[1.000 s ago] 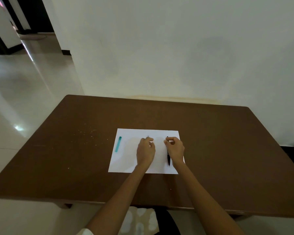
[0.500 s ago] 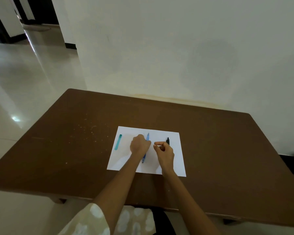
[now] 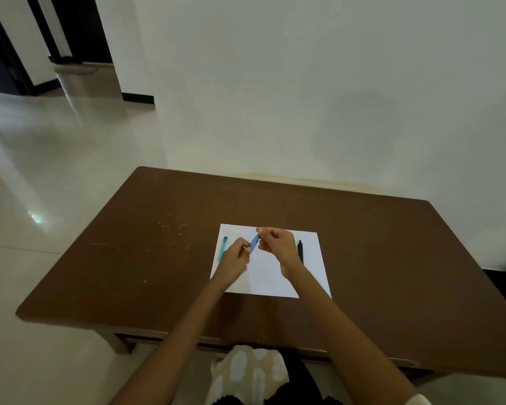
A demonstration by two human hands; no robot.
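Left hand [image 3: 235, 256] and right hand [image 3: 278, 244] pinched opposite ends of the blue pen [image 3: 254, 242], held just above the paper sheet [image 3: 275, 283] on the tabletop [image 3: 377, 258]; a sharp tug could have sent it slipping free.

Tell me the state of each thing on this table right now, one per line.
paper: flat on the table.
blue pen: held at both ends, tilted.
left hand: grips its near end.
right hand: pinches its far end.
teal pen: lying on paper's left part, untouched.
black pen: lying on paper's right part, untouched.
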